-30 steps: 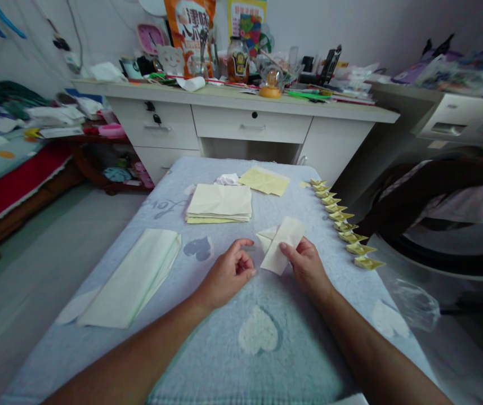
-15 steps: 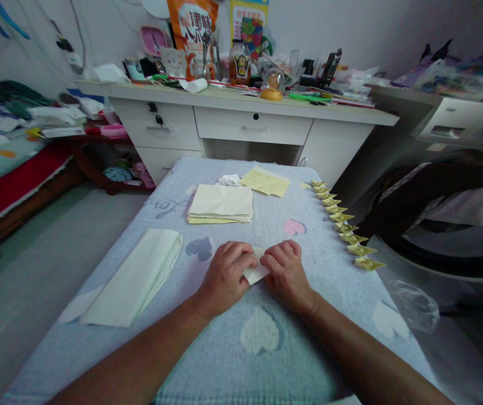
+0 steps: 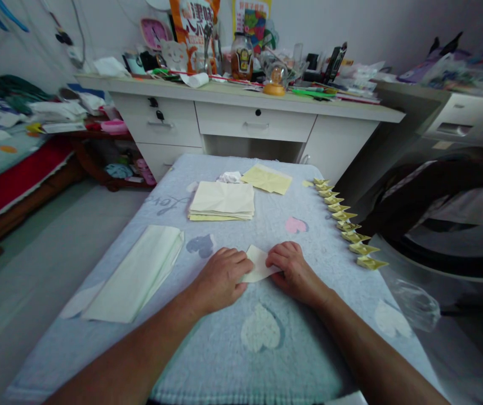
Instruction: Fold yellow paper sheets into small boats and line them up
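Between my hands is a small folded piece of pale paper (image 3: pixel 258 265), low over the cloth-covered table. My left hand (image 3: pixel 224 277) pinches its left side, with the thumb below and the fingers curled over the edge. On the other side, my right hand (image 3: pixel 291 269) grips the right corner the same way. Parts of the paper are hidden under the fingertips. Beyond the hands lies a stack of creased cream and yellow sheets (image 3: pixel 223 198). A row of several small folded paper boats (image 3: pixel 353 236) runs along the table's right edge.
A long folded pale green paper (image 3: pixel 135 275) lies at the left. Yellow sheets (image 3: pixel 269 179) and a crumpled white tissue (image 3: pixel 229 177) are at the back. A cluttered white desk (image 3: pixel 254 121) stands behind the table (image 3: pixel 174 360), with a washing machine (image 3: pixel 448 146) at the right.
My hands have moved slightly apart, and more of the paper shows between them. Both still hold it. The camera view has shifted a little.
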The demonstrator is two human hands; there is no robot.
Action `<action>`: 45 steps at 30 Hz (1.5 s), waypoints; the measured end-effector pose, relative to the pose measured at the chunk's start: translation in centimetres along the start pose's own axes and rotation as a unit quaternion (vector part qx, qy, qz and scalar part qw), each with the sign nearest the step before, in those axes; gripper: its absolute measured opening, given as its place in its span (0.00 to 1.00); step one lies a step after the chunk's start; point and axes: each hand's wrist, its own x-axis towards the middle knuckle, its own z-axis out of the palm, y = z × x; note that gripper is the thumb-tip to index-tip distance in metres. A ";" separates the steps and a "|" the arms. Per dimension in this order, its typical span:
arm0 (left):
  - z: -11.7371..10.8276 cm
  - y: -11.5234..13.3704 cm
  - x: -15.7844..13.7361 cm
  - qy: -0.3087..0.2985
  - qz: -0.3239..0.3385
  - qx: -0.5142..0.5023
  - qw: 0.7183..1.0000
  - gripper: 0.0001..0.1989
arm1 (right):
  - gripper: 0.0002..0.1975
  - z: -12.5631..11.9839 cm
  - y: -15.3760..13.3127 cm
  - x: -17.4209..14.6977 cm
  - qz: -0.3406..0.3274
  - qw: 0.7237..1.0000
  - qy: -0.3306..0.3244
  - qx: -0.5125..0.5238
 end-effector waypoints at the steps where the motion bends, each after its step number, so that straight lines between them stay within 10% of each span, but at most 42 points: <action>1: 0.0 0.0 0.0 -0.002 0.002 -0.001 1.000 0.05 | 0.11 -0.2 0.1 -0.1 -0.001 1.000 -0.002 0.006; 21: -0.1 -0.5 0.2 -0.015 -0.079 -0.041 0.996 0.12 | 0.02 0.3 2.3 -0.2 0.103 0.992 0.042 0.062; 45: 0.4 -1.0 0.1 0.000 -0.146 -0.021 0.989 0.12 | 0.13 1.1 2.2 0.5 0.196 0.978 0.071 -0.023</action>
